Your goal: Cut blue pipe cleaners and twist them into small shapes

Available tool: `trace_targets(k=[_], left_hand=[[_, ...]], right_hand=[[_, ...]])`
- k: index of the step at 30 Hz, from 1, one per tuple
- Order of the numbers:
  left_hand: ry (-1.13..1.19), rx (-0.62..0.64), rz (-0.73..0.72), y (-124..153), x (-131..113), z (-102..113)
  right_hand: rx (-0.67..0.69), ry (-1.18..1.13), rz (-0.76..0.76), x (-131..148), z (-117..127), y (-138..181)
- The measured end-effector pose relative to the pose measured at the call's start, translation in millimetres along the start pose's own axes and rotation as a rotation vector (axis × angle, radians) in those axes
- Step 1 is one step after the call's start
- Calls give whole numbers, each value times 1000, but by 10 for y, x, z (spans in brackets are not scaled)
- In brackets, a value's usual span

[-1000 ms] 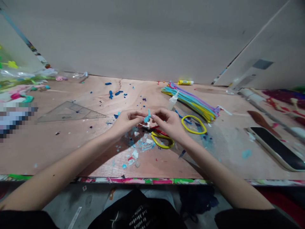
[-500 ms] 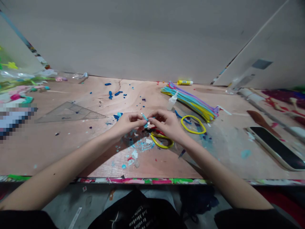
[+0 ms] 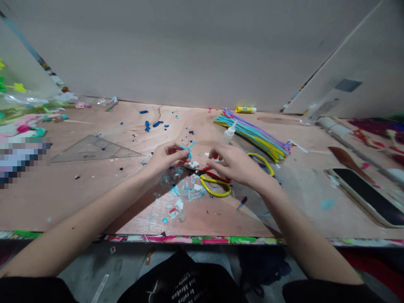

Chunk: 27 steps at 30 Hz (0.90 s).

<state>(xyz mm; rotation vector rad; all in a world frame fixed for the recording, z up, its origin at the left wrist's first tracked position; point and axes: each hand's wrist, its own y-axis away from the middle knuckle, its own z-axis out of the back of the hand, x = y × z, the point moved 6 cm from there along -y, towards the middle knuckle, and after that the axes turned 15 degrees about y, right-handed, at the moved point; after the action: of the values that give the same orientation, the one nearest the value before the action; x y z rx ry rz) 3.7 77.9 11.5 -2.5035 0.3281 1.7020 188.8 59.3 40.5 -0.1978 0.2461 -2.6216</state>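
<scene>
My left hand (image 3: 166, 159) pinches a small light-blue fuzzy piece, perhaps pipe cleaner (image 3: 189, 148), its crossed ends poking up past the fingertips. To the right, and apart from it, my right hand (image 3: 232, 162) hovers with fingers curled and a gap between thumb and fingers; nothing shows in them. Scissors (image 3: 216, 186) with yellow and red handles lie beneath and between the hands. A white glue bottle (image 3: 229, 134) stands just behind my right hand, and a yellow loop (image 3: 268, 164) is partly covered by it. Light-blue and white scraps (image 3: 179, 204) litter the tabletop below the hands.
A bundle of coloured pipe cleaners (image 3: 255, 136) and a yellow glue stick (image 3: 245, 110) lie behind on the right. At left is a clear set square (image 3: 94, 149). A phone (image 3: 366, 195) rests at right beside a brown wooden tool (image 3: 349, 162). Dark-blue bits (image 3: 147, 125) lie farther back.
My hands were together at the light-blue piece. Now my right hand has let go and moved right, while my left hand keeps the piece and has shifted slightly left.
</scene>
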Motion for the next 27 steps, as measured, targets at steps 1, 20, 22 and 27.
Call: trace_targets(k=[1,20,22,27], left_hand=[[40,-9,13,-11,2,14],[29,-87,-423,-7,-350,129],[36,-107,-442,3,-371,139],[25,-101,-389,3,-335,133]], right_hand=[[88,63,29,-12,-33,21],[105,65,-61,-80,-75,2],[-22,-222,-162,-155,-47,-33],[-114,-978,-270,-134,-118,-86]])
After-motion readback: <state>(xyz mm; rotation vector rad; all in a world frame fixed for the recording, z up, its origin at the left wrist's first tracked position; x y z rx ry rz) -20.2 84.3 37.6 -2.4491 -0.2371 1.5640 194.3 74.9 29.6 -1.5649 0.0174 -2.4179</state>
